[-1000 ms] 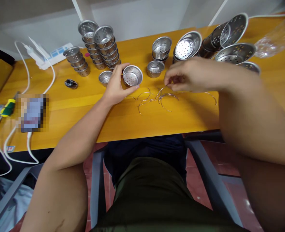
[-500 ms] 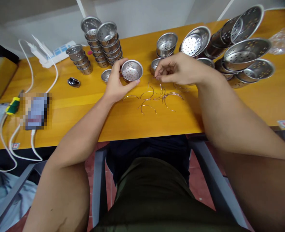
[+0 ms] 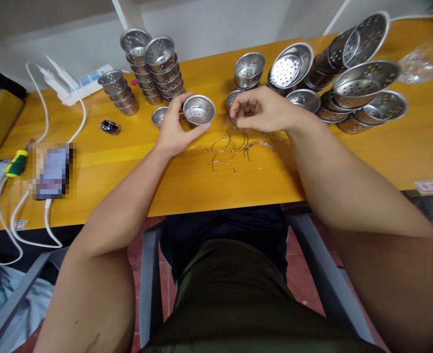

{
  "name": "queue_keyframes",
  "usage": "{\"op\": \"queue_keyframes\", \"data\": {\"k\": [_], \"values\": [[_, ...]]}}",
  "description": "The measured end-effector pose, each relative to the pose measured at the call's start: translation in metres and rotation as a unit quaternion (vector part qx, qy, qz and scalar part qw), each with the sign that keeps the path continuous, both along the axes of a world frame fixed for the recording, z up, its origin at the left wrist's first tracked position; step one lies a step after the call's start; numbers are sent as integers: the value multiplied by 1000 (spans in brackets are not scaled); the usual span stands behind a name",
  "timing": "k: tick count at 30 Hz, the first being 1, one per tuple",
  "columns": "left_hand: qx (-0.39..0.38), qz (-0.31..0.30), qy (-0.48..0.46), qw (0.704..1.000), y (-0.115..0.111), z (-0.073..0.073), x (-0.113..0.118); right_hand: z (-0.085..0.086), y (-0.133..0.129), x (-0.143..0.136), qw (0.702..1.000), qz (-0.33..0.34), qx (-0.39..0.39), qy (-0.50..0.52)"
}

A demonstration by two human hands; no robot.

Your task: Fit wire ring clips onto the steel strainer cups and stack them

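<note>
My left hand holds a small perforated metal cup between thumb and fingers, its mouth facing up. To the right of the cup, my right hand hovers over the table with its fingers curled together; what they pinch, if anything, is too small to make out. Several thin curved wires lie on the table just below both hands. Partly behind my right fingers stands another small cup. A further small cup sits left of my left hand.
Stacked perforated cups stand behind my left hand. Larger metal baskets lean at the right, beside a clear plastic bag. At the left are a phone, white cables, a screwdriver and a power strip.
My right hand has shifted slightly left and down, its fingers still curled. My left hand keeps hold of the cup. The whole view has moved a little.
</note>
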State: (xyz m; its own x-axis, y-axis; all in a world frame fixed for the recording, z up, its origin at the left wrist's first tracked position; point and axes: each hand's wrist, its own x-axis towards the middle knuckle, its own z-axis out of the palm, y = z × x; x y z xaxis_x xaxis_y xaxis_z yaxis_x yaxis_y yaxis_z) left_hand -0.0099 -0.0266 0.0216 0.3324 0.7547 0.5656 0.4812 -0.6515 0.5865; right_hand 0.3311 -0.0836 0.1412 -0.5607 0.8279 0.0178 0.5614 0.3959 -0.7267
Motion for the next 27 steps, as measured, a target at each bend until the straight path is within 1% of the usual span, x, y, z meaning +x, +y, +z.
{"op": "queue_keyframes", "data": {"k": [2, 3, 6, 9, 13, 16, 19, 24, 27], "values": [[1, 2, -1, 1000, 0, 1, 0, 0, -1, -4, 999, -25, 25, 0], [4, 3, -3, 1000, 0, 1, 0, 0, -3, -7, 999, -38, 25, 12], [15, 5, -10, 1000, 2, 3, 2, 6, -11, -18, 995, -65, 11, 77], [14, 8, -13, 1000, 2, 4, 5, 11, -17, -27, 987, -74, 6, 145], [11, 15, -21, 1000, -3, 12, 5, 11, -17, -32, 973, -103, -17, 205], [25, 25, -5, 999, -9, 20, 1, 9, -15, -31, 969, -128, -14, 209], [23, 26, 1, 999, -13, 26, -2, 9, -17, -30, 970, -133, 3, 201], [30, -14, -50, 998, -13, 24, 3, 13, -21, -32, 977, -146, 24, 155], [13, -8, -46, 999, -11, 20, 4, 12, -21, -34, 977, -161, 33, 138]]}}
